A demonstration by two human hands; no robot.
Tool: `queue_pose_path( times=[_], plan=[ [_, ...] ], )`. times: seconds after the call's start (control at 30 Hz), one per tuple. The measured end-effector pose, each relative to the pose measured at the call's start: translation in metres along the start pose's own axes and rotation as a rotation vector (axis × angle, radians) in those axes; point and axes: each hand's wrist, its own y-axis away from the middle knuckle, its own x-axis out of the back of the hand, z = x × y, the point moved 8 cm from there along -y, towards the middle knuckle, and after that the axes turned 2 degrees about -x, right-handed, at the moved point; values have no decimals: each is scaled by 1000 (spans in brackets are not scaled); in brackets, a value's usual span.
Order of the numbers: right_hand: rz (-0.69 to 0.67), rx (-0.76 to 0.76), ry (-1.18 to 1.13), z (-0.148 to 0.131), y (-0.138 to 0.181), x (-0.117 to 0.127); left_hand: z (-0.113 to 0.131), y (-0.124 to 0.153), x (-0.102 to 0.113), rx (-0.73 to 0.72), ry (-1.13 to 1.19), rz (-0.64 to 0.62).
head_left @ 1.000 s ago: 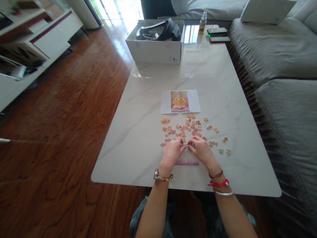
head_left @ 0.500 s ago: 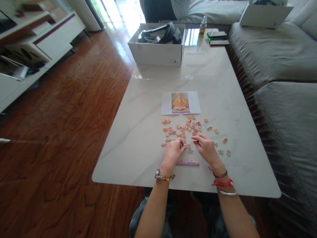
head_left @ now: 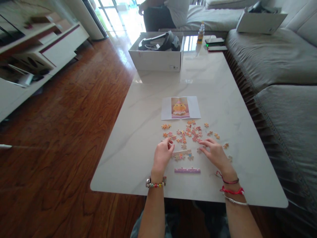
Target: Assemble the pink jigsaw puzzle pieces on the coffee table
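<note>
Several small jigsaw pieces (head_left: pixel 189 132) lie scattered on the white marble table (head_left: pixel 148 112), below a printed reference picture (head_left: pixel 180 107) of a yellow figure. A joined strip of pale pieces (head_left: pixel 182 153) lies between my hands, and a purple joined strip (head_left: pixel 187 170) lies nearer the table's front edge. My left hand (head_left: pixel 162 154) rests left of the pale strip with fingers curled at loose pieces. My right hand (head_left: pixel 215 152) lies flat on the table right of the strip, fingers stretched toward the pile.
A white open box (head_left: pixel 156 55) with a black headset stands at the table's far end, beside a small bottle (head_left: pixel 200 33) and two phones (head_left: pixel 215 44). A grey sofa (head_left: pixel 277 66) runs along the right, bearing another box (head_left: pixel 260 20). Another person sits at the far end (head_left: pixel 168 13).
My hands have drawn apart from a joined pinch at the middle. The pale strip now lies uncovered between them. The view has tilted up slightly.
</note>
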Motion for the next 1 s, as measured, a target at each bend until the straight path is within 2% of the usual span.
queue_pose_path(
  times=[0.2,0.47,0.87,1.0],
  plan=[
    [-133,99,-64,-22,-1,-27,4,2,-9,-29,-42,-42],
    [-53,90,-47,-19,-5,-21,4,1,-4,-32,-82,-18],
    [-156,118,-59,-25,-3,-30,12,4,-9,-86,-116,-63],
    [-201,146,-62,-26,-2,-35,21,6,-20,-165,-102,-153]
  ],
)
